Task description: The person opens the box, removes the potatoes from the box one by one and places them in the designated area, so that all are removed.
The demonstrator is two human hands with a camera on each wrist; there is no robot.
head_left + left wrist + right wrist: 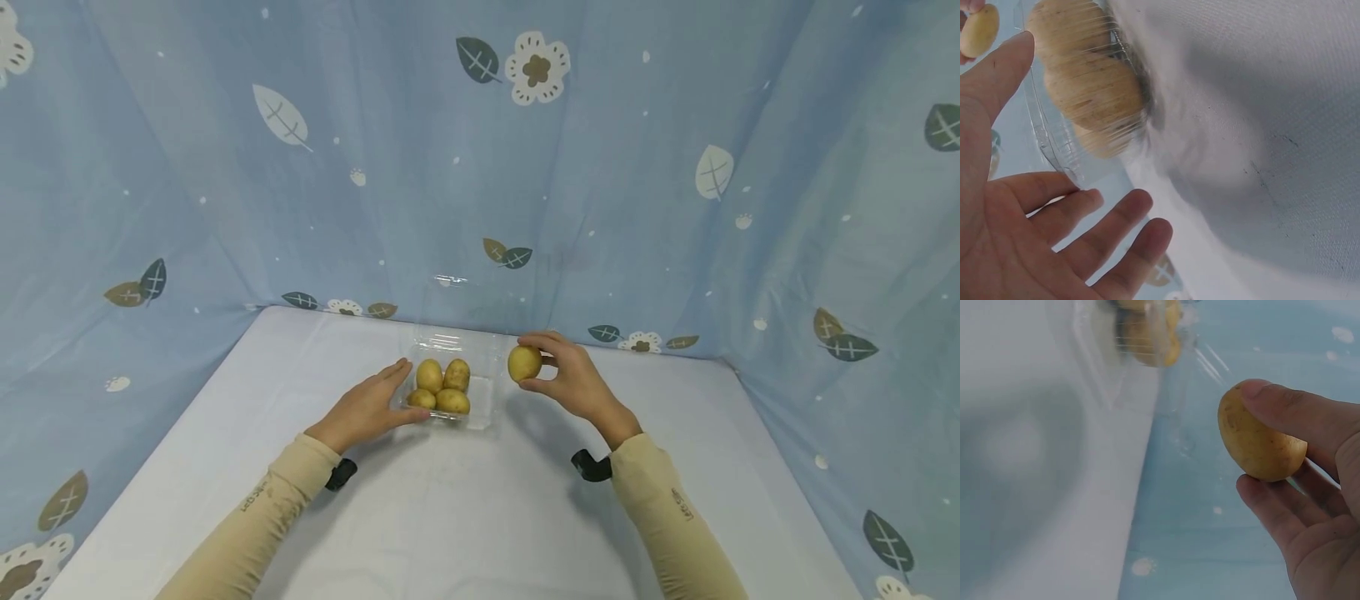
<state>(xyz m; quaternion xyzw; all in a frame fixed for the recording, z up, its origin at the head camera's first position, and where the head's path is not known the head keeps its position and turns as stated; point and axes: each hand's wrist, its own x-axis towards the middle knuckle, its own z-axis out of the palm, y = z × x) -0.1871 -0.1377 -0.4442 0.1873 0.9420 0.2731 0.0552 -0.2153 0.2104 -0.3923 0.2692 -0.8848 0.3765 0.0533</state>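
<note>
A clear plastic clamshell box [482, 408] stands on the table with its lid raised at the back. Several potatoes [452, 402] lie in its left part. My right hand [564, 377] pinches one more potato [524, 363] between thumb and fingers, up off the table to the right of the box. That same potato [1260, 434] shows in the right wrist view with the thumb across its top. At the box's left side is my left hand [375, 404], fingers spread and fairly straight, thumb along the front rim. In the left wrist view its fingertips [1088, 199] are right at the box edge.
A white cloth covers the table [465, 517]. Behind and at both sides hangs a blue curtain [420, 167] with leaf and flower prints, close behind the box. Black wrist mounts [592, 465] stick out beneath both sleeves.
</note>
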